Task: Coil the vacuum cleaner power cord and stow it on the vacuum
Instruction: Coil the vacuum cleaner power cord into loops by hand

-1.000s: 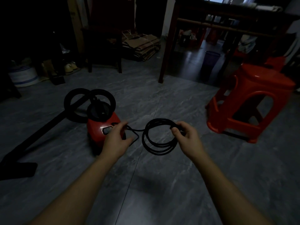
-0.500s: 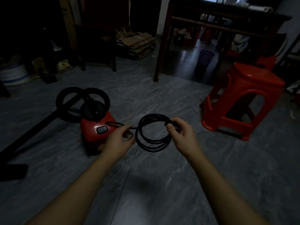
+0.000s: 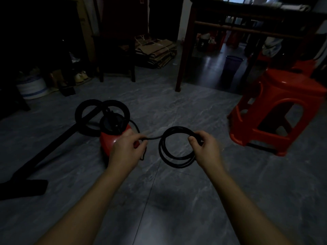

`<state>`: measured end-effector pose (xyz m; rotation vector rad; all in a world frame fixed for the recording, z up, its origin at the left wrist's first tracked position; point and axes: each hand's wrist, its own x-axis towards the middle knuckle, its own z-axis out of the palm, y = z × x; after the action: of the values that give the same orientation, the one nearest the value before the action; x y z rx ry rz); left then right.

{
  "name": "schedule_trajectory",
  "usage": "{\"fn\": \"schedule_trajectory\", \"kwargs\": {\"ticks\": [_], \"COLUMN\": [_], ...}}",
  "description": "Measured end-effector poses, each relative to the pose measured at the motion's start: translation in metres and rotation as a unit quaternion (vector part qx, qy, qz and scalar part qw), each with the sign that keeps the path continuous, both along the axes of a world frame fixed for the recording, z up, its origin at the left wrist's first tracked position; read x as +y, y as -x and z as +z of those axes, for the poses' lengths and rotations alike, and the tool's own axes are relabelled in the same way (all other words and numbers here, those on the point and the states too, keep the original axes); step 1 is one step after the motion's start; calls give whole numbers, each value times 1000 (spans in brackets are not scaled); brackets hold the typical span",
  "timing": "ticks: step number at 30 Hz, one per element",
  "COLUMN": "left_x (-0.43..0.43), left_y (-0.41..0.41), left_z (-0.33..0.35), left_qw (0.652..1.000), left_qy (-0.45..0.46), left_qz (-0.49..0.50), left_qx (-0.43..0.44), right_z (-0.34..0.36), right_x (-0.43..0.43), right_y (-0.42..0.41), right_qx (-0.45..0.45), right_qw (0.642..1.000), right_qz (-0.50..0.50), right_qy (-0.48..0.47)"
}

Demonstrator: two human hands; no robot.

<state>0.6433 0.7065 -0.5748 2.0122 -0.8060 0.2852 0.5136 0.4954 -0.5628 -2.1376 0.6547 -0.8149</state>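
The black power cord [image 3: 177, 147] hangs in the air above the grey tiled floor [image 3: 177, 200], gathered into a round coil of several loops that lie close on one another. The right hand [image 3: 203, 147] is closed on the coil's right side, thumb in front and the other digits wrapped behind, so the loops droop below and to the left of the grip. From the coil's upper left a single strand runs nearly level to the left hand [image 3: 126, 149], which pinches it between thumb and forefinger; a short piece of cord drops below that hand and another strand arcs up behind it toward the vacuum. The two hands are apart, the coil between them. The red vacuum cleaner [image 3: 111, 138] sits on the floor just behind and partly under the left hand, with a black round top. Its black hose [image 3: 99, 114] lies in two loops on the far side of the body, and a long dark wand [image 3: 53, 145] slants from there down to a flat floor head [image 3: 23, 188] at the left edge. Well to the right stands a red plastic stool [image 3: 279, 110]. Behind it is a dark wooden bench [image 3: 184, 55], with a blue bin [image 3: 231, 65] beyond. Flattened cardboard [image 3: 157, 52] is stacked on the floor at the back.
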Motion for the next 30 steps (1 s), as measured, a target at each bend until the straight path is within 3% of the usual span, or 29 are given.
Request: {"fn": "schedule_trajectory", "kwargs": {"ticks": [4, 10, 15, 19, 24, 30], "left_x": [13, 39, 53, 51, 54, 50], "left_y": [-9, -22, -26, -19, -24, -16], "left_z": [16, 7, 8, 12, 2, 1], "left_qw": [999, 994, 993, 964, 953, 898], "left_qy": [12, -53, 10, 103, 109, 170], "left_qz": [24, 94, 88, 57, 37, -7], "left_qx": [-21, -20, 75, 240, 279, 407], "right_z": [-2, -3, -1, -1, -1, -1], "right_x": [12, 31, 49, 62, 72, 83], "right_y": [-10, -23, -37, -47, -55, -60], "right_qx": [1, 19, -27, -57, -69, -90], "right_qw": [1000, 998, 997, 992, 979, 947], "right_qz": [25, 61, 68, 74, 88, 67], "right_qy": [0, 3, -32, -84, -169, -300]}}
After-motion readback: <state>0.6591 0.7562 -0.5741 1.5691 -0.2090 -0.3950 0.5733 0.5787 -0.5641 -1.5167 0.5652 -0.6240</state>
